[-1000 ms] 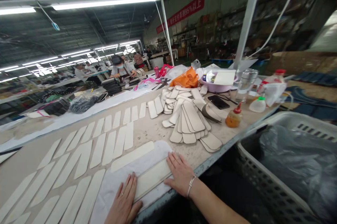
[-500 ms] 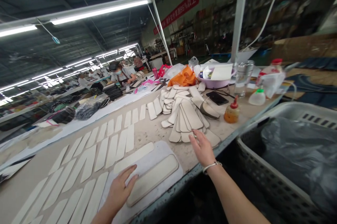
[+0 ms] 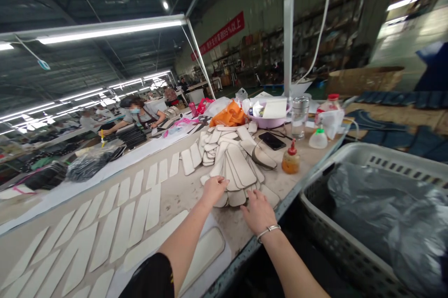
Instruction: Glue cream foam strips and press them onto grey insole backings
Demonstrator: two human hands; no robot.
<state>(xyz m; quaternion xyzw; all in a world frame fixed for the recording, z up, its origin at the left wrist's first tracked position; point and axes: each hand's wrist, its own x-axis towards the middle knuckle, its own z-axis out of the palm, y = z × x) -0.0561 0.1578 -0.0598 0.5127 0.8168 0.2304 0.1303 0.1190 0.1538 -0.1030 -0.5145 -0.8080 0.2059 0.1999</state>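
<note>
Both of my hands are at the front of a heaped pile of cream, round-ended flat panels [image 3: 241,167] on the table. My left hand [image 3: 213,191] reaches across to the pile's near left side. Its fingers are drawn together at the edge of a fanned panel; the thumb's grip is partly hidden. My right hand [image 3: 259,211], with a bracelet at the wrist, has its fingers apart, their tips by the pile's front edge. Beneath my left forearm lies a long rounded panel [image 3: 206,253] on a pale sheet, partly covered by the arm.
Rows of cream strips [image 3: 105,237] cover the table's left side. Behind the pile are an orange bag [image 3: 229,114] and a purple basin [image 3: 269,121]. A phone [image 3: 272,140], amber glue bottle [image 3: 290,160] and glass jar [image 3: 299,118] stand right. A plastic basket [image 3: 315,207] adjoins the table edge.
My left hand has moved from the long panel up and right to the pile. My right hand stays by the pile's front edge. The view has turned right; a co-worker's arm now reaches out.
</note>
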